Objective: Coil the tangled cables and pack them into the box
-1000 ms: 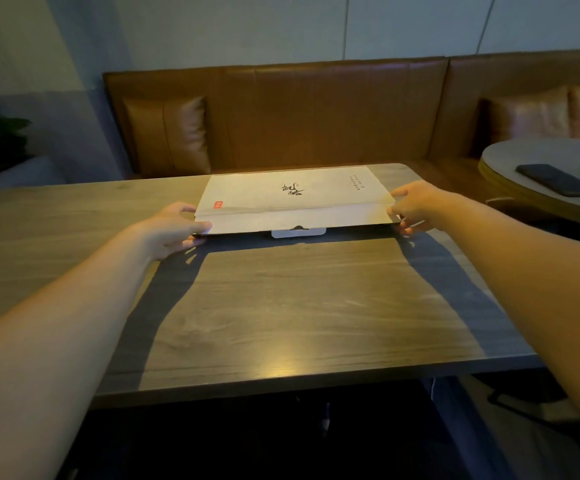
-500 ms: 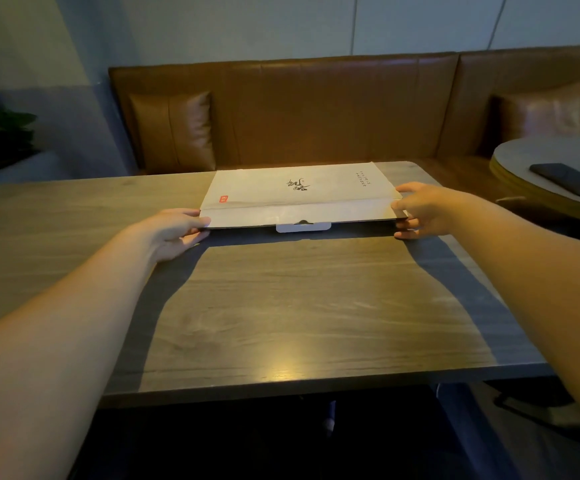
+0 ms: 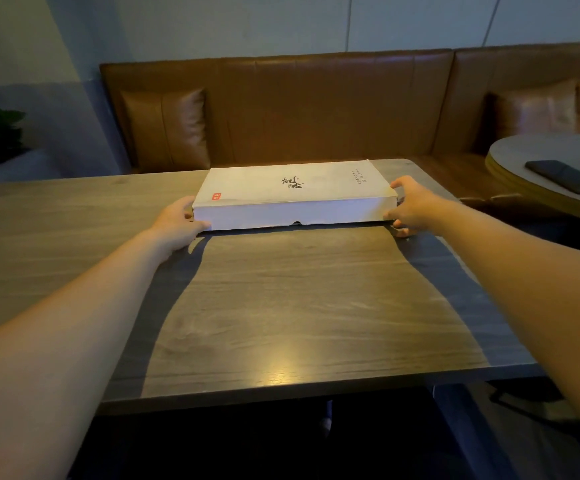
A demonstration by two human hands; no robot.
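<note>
Now left hand and right hand grip both ends of flat white cardboard box; best press lid evenly down, keeping box flat.

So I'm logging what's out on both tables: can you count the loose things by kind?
Box: 1, on the wooden table
Phone: 1, on the round table
Cables: 0 in view
Total: 2

head-worn view, forward-down, over table
</note>
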